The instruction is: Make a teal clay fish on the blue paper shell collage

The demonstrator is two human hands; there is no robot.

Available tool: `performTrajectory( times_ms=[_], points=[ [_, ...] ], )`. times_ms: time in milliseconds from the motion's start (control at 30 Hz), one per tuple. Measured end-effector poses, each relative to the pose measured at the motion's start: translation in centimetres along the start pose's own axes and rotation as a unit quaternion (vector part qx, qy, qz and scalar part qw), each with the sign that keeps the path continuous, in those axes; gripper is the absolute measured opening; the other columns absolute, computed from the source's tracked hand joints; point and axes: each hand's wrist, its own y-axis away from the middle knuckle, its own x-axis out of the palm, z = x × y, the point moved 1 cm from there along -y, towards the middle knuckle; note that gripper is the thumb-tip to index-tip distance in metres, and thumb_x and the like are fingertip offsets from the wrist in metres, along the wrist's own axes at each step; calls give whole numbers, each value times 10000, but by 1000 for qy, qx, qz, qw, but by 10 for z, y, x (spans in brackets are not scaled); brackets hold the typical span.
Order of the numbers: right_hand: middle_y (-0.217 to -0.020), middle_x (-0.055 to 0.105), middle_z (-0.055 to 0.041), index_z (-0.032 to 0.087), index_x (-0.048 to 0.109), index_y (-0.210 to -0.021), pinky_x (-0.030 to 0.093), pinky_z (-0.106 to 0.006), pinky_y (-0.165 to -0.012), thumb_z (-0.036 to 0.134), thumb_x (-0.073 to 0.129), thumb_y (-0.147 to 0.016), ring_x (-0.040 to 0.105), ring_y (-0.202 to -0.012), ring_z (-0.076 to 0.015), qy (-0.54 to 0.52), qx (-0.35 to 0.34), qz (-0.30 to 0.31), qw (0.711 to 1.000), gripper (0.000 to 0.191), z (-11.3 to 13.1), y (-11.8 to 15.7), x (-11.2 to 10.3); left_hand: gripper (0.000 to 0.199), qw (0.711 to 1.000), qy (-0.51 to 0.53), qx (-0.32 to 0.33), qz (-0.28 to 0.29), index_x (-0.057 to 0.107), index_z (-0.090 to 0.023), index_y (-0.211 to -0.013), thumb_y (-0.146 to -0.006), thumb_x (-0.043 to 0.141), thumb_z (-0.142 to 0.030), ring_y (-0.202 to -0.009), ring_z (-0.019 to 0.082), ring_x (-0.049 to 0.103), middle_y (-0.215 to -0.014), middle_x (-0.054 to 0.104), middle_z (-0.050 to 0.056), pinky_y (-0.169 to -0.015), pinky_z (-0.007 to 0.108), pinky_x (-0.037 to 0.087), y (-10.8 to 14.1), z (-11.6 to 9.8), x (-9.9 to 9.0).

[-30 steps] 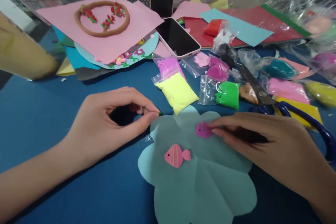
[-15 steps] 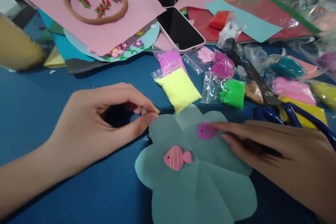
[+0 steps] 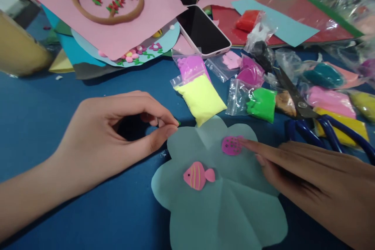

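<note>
A scalloped blue-green paper (image 3: 199,211) lies creased on the table. On it is a pink clay fish (image 3: 197,175) with yellow stripes and a round tail. Above and right of that sits a purple clay fish (image 3: 231,145) with green dots. My right hand (image 3: 316,179) reaches in from the right, fingers stretched out, its index fingertip touching the purple fish's tail end. Thumb and index finger of my left hand (image 3: 125,125) are pinched at the paper's upper left edge, with a tiny bit of green clay (image 3: 179,123) showing between the tips.
Bags of yellow clay (image 3: 202,99) and green clay (image 3: 261,104) lie beyond the paper, among several others. Blue-handled scissors (image 3: 303,107) rest at the right. Farther back are a phone (image 3: 205,29) and a pink sheet (image 3: 158,4) bearing a brown clay ring (image 3: 123,18).
My right hand has slid slightly right, and its thumb has moved off the purple fish's side. More of the tail end shows. My left hand keeps its pinch.
</note>
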Motion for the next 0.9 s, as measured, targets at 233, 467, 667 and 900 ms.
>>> performTrajectory(
  times_ms=[233,467,667,900],
  points=[
    [-535,628,67,263,675,-966,468,-224,-564,169,473,-916,576,-477,-93,-19,1,-12,1000,228,-1,3,-2,43,1000,-3,12,-1,692,-241,-724,-767,696,-244,-593,62,589,-705,673,-75,-545,158,484,-1,0,0],
    [-548,639,51,244,680,-905,476,-235,-576,125,487,-893,586,-486,-102,-24,-14,-10,1000,226,1,1,-2,45,1000,11,4,5,691,-243,-724,-765,694,-225,-610,60,600,-713,675,-75,-550,148,474,-1,-1,-2],
    [-560,650,64,271,667,-931,451,-247,-573,127,514,-883,608,-517,-98,-21,6,-24,999,215,0,1,-4,56,1000,10,0,7,688,-237,-713,-766,694,-216,-612,47,594,-710,671,-78,-563,131,465,-1,0,-1],
    [-561,649,48,256,664,-928,460,-248,-535,145,486,-900,588,-485,-111,-32,-12,-15,999,211,-1,0,-2,39,1000,10,3,2,694,-233,-721,-758,699,-220,-598,69,592,-713,677,-60,-548,161,474,-1,0,0]
  ],
)
